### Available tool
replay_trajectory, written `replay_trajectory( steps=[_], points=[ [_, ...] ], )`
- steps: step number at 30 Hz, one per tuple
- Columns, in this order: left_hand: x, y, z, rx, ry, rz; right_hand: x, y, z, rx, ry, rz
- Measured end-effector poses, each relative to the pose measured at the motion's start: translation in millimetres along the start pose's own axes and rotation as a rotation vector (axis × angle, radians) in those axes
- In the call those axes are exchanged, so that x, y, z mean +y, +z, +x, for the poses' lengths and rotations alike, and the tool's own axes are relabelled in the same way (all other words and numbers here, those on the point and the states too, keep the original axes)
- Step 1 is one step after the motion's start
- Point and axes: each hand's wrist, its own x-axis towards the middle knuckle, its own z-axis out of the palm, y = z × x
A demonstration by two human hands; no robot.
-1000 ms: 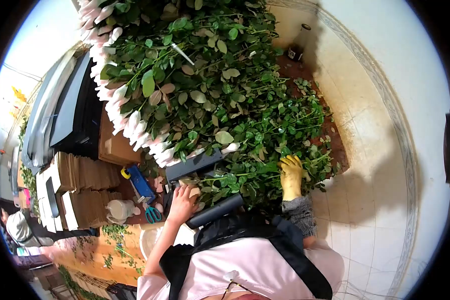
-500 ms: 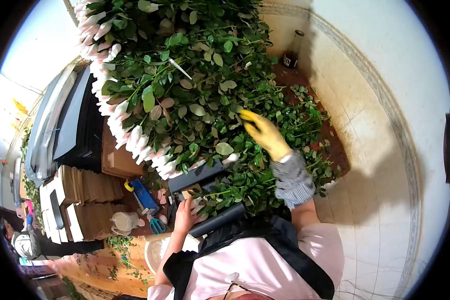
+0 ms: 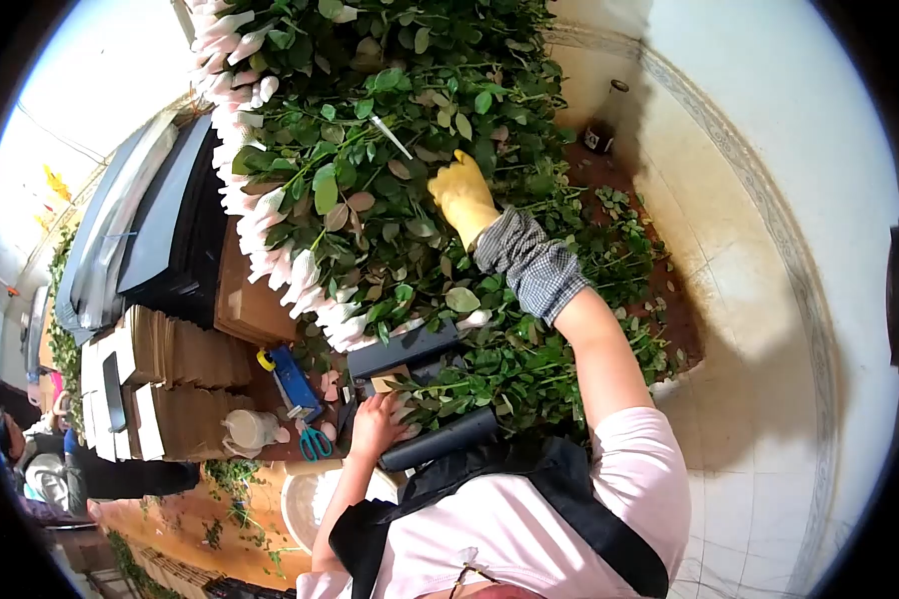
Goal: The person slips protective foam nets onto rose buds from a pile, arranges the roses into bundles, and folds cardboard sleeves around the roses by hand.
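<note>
Head view; leafy stems [image 3: 395, 215] crosswise; blooms [image 3: 262, 214] leftward; right hand [image 3: 464, 197], left hand [image 3: 375, 426]: grips unclear

Work surface: reddish-brown tabletop [image 3: 685, 321], bare mainly along its wall side. A deep heap of leafy stems [image 3: 390, 240] covered most of it. A dark bottle [image 3: 598, 137] stood near the tiled wall [image 3: 749, 329]. Toward the opposite edge lay cardboard stacks [image 3: 205, 357], a whitish jug [image 3: 253, 431], teal-handled scissors [image 3: 315, 444], a blue tape dispenser [image 3: 295, 384] and pink petals [image 3: 330, 383]. Orange-brown floor [image 3: 160, 539]: scattered green scraps [image 3: 235, 489].
</note>
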Motion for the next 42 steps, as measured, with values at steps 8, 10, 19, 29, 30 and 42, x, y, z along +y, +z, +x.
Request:
replay_trajectory(
  steps=[8, 10, 19, 29, 30, 42],
  points=[
    [-4, 5, -5, 0.072, -0.015, -0.1, 33, 33, -131, 0.385, 0.01, 0.675],
    [-4, 7, -7, 0.089, -0.029, -0.138, 40, 26, -178, 0.159, 0.035, 0.92],
    [-2, 6, -5, 0.061, -0.086, -0.179, 34, 44, -305, -0.321, 0.005, 0.952],
    [5, -12, 5, -0.063, 0.031, 0.054, -25, 53, -318, 0.01, 0.292, 0.205],
    [13, -22, 7, -0.03, 0.069, 0.067, -31, 52, -318, 0.078, 0.333, 0.193],
    [3, 1, 0, 0.01, -0.005, -0.06, -30, 145, -336, 0.03, 0.332, 0.444]
  ],
)
